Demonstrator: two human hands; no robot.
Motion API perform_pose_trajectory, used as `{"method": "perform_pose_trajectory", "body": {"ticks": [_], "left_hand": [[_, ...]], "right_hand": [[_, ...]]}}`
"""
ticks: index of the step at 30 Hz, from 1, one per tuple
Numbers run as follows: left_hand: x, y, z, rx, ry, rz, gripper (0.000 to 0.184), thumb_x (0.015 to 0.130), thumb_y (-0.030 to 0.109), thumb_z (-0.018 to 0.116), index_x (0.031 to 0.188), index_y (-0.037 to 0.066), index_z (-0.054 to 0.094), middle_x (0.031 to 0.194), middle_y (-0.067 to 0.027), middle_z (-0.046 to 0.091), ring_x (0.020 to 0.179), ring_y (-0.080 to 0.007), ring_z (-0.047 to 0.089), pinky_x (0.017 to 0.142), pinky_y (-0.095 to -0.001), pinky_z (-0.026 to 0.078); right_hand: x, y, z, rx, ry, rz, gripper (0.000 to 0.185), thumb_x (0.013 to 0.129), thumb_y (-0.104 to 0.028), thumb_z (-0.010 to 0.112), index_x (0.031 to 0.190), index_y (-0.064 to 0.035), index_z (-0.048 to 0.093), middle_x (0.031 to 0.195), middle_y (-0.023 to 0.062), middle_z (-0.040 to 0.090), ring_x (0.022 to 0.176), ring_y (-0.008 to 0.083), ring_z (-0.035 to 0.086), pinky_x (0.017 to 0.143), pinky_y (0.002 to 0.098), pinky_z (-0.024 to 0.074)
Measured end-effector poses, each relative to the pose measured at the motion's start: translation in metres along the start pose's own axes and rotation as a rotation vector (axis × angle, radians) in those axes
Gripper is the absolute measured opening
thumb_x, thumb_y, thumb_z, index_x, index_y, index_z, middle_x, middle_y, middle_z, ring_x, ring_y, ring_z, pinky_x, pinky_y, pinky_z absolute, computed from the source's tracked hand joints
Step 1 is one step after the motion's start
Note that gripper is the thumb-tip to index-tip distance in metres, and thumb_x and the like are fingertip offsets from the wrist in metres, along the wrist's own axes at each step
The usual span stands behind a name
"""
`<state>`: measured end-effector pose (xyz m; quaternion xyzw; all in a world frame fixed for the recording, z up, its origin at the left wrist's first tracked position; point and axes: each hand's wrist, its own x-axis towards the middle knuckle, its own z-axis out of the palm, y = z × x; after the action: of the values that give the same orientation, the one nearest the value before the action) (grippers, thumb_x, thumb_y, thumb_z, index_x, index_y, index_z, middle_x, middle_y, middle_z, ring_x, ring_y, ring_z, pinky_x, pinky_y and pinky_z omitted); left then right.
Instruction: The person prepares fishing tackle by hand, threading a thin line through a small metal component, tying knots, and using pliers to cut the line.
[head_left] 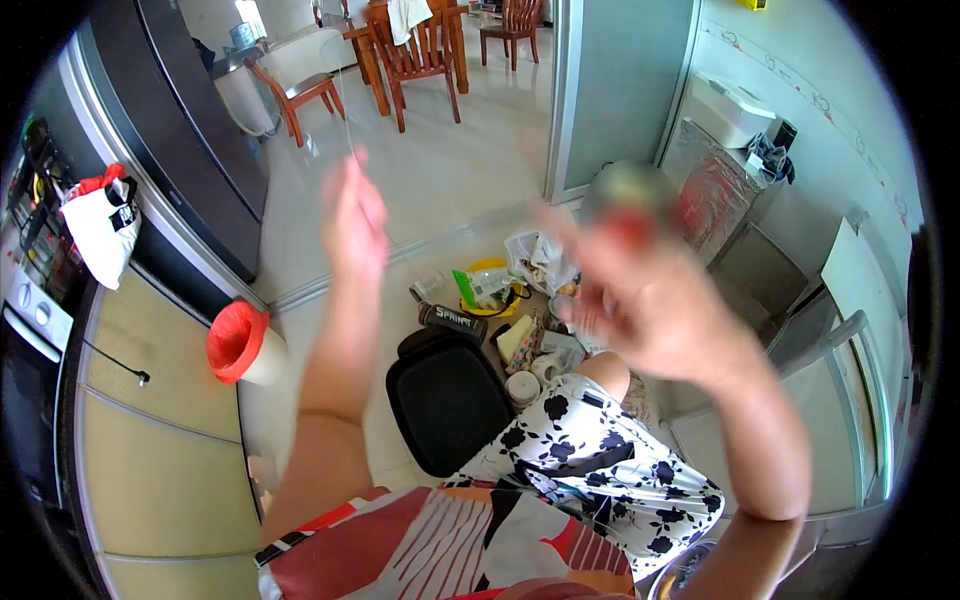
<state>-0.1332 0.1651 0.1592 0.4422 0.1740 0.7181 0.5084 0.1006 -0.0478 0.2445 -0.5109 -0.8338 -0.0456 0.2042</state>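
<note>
My left hand is raised in front of me, its fingers drawn together. From its fingertips a thin, pale line runs upward; what it belongs to is unclear. My right hand is raised over the floor items, its fingers smeared by motion. Close above it shows a round, blurred grey, green and red patch; I cannot tell whether it is held. Below lie a black tray, a dark cylinder marked "SPRINT", a green-and-white packet on a yellow thing, a white plastic bag and a white roll.
A bin with a red liner stands at left by the cabinets. A glass sliding door and a foil-covered box with a white container are at right. Wooden chairs stand at the back.
</note>
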Motion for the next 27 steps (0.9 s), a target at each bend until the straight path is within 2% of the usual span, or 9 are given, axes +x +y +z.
{"method": "perform_pose_trajectory", "body": {"ticks": [4,6,7,12,15,16,20,24,27], "left_hand": [[0.084,0.113,0.068,0.329,-0.16,0.518,0.015,0.087,0.02,0.062,0.089,0.005,0.064,0.058,0.0062,0.038,0.052,-0.0058,0.035,0.046,-0.0229,0.027],[0.065,0.176,0.142,0.578,0.037,0.744,0.026,0.08,0.022,0.07,0.101,0.007,0.065,0.079,-0.0015,0.061,0.069,-0.0116,0.054,0.061,-0.0214,0.046],[0.115,0.193,0.127,0.554,-0.213,1.063,0.025,0.08,0.022,0.07,0.097,0.005,0.065,0.074,0.0003,0.06,0.061,-0.0075,0.049,0.055,-0.0208,0.043],[0.061,0.172,0.133,0.6,-0.099,0.903,0.019,0.081,0.019,0.067,0.094,0.005,0.067,0.068,0.0048,0.057,0.052,-0.0027,0.038,0.046,-0.0183,0.03],[0.041,0.141,0.117,0.665,0.076,0.374,0.019,0.081,0.016,0.065,0.099,0.007,0.068,0.079,-0.002,0.064,0.064,-0.0099,0.052,0.058,-0.0258,0.043],[0.057,0.123,0.093,0.714,-0.087,0.707,0.021,0.087,0.021,0.063,0.098,0.004,0.068,0.07,0.0054,0.055,0.06,-0.0041,0.044,0.055,-0.021,0.035],[-0.043,0.023,0.063,0.643,-0.334,0.075,0.018,0.089,0.017,0.061,0.101,0.005,0.066,0.096,-0.0048,0.068,0.092,-0.0099,0.061,0.085,-0.0257,0.047],[-0.166,-0.09,0.003,0.41,-0.27,-0.746,0.018,0.087,0.025,0.063,0.095,0.01,0.068,0.068,0.0066,0.057,0.05,-0.0017,0.037,0.043,-0.0185,0.028],[-0.222,-0.116,-0.013,-0.01,-0.201,-1.008,0.019,0.091,0.019,0.058,0.096,0.002,0.064,0.057,0.0093,0.04,0.044,-0.0015,0.03,0.039,-0.0181,0.021]], "right_hand": [[-0.088,0.036,0.134,0.265,-0.403,0.126,0.072,0.081,-0.023,0.063,0.142,-0.0206,0.024,0.06,0.0126,0.058,0.06,0.033,0.061,0.06,0.0436,0.046],[-0.116,0.023,0.155,0.571,-0.612,0.398,0.074,0.082,-0.023,0.062,0.143,-0.0231,0.022,0.067,0.017,0.061,0.067,0.0347,0.062,0.063,0.0435,0.0455],[-0.129,0.021,0.169,0.611,-0.602,0.416,0.074,0.082,-0.023,0.062,0.144,-0.0236,0.022,0.068,0.0169,0.062,0.067,0.0346,0.062,0.063,0.0432,0.0457],[-0.149,0.017,0.175,0.694,-0.546,0.483,0.073,0.083,-0.025,0.061,0.144,-0.0225,0.022,0.067,0.0142,0.062,0.065,0.0322,0.062,0.063,0.041,0.0462],[-0.148,0.027,0.15,0.639,-0.444,0.492,0.073,0.082,-0.021,0.064,0.143,-0.0206,0.025,0.065,0.0103,0.061,0.059,0.028,0.06,0.058,0.0378,0.0453],[-0.149,0.032,0.142,0.602,-0.404,0.475,0.073,0.081,-0.019,0.065,0.144,-0.0208,0.025,0.064,0.0099,0.06,0.058,0.0272,0.059,0.057,0.0373,0.045],[-0.123,0.038,0.042,0.543,-0.127,0.395,0.078,0.077,0.001,0.068,0.143,-0.0131,0.03,0.072,0.0017,0.059,0.064,0.0105,0.055,0.059,0.0266,0.0464],[-0.072,0.017,-0.074,0.305,0.447,0.229,0.07,0.079,-0.013,0.066,0.14,-0.0062,0.033,0.095,0.0082,0.064,0.064,0.0105,0.055,0.059,0.023,0.0461],[-0.055,0.003,-0.116,0.062,0.493,0.157,0.065,0.08,-0.015,0.066,0.137,-0.0046,0.037,0.098,0.0096,0.064,0.065,0.0106,0.056,0.059,0.0237,0.0465]]}}
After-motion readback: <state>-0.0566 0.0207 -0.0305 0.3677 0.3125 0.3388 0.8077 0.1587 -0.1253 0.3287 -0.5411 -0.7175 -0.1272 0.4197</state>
